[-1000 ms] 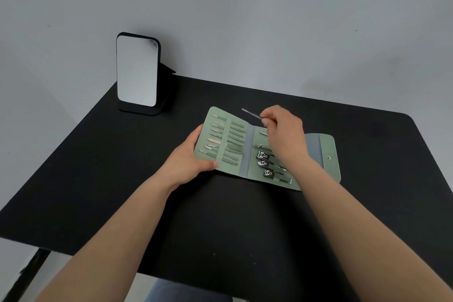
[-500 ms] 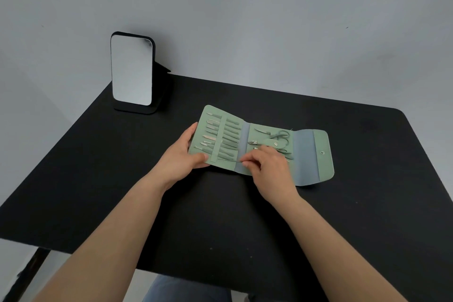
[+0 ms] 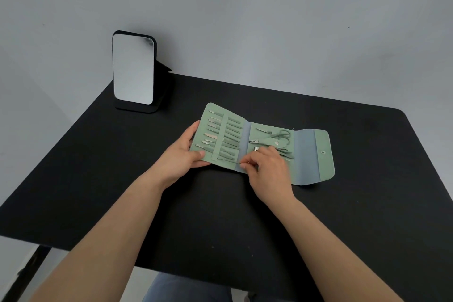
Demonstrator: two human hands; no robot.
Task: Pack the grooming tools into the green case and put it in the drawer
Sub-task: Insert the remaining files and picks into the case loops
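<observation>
Right hand grip (image 3: 266, 167) pinches thin tool (image 3: 228, 160); its long axis points leftward into green case (image 3: 307, 154) loop; left hand (image 3: 182, 154) holds case edge.

Matt black on the table (image 3: 367, 203), faintly grainy like felt or textured laminate, with pale specks toward the near edge. Soft, smooth, leather-like green on the case (image 3: 323, 140), matt outside, with duller blue-grey lining on the fold panels and 1 small shiny metal snap on the flap nearest the right edge. Bright, polished steel on the tools (image 3: 269, 141), some handles coated in matt green matching the case. Glossy, reflective glass on the mirror (image 3: 133, 68) near the far left corner, framed in matt black, plastic by the look of it.
</observation>
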